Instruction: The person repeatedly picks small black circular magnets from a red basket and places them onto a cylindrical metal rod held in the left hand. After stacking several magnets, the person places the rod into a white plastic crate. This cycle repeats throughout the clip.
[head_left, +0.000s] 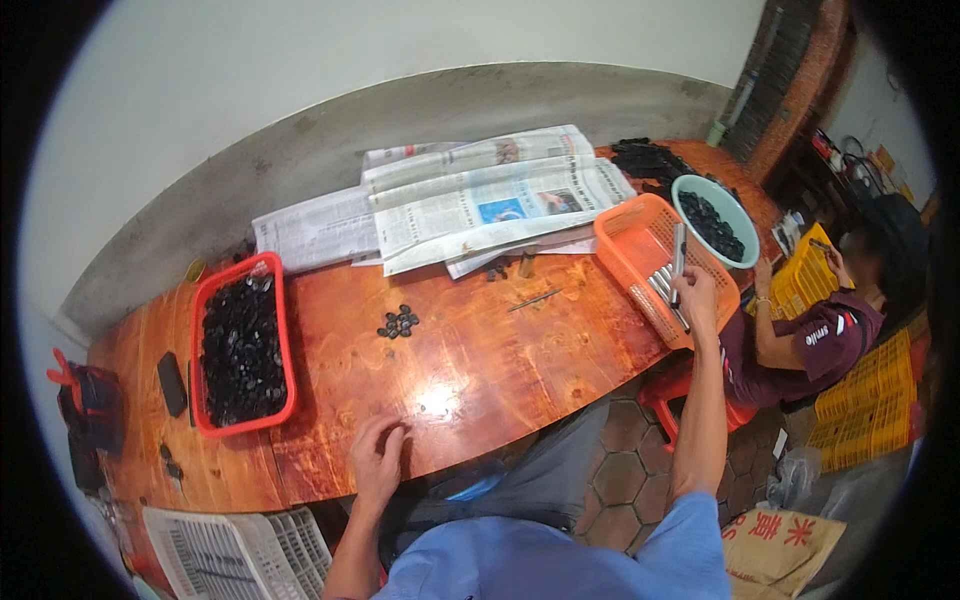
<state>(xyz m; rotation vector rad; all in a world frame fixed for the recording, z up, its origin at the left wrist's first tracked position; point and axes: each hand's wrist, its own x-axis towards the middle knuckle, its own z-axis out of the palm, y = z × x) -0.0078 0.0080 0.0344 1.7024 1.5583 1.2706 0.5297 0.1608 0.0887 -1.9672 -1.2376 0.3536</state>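
Observation:
My right hand (697, 292) grips a slim silver-and-black, pen-like cylinder (679, 251) above the orange plastic basket (611, 229). More silver cylinders (661, 283) lie inside that basket, partly hidden by my hand. My left hand (379, 454) rests at the table's front edge, fingers curled and thumb apart, with nothing visible in it. Beyond it a small cluster of black, rounded pieces (397, 322) sits on the glossy wooden table (465, 360). A thin metal rod (535, 300) lies to the right of the cluster.
A red basket (283, 337) full of small black pieces stands left. Newspapers (442, 206) cover the table's back. A pale green basin (750, 232) of black pieces adjoins the orange basket. A seated person (795, 352) works at right by yellow crates (862, 390).

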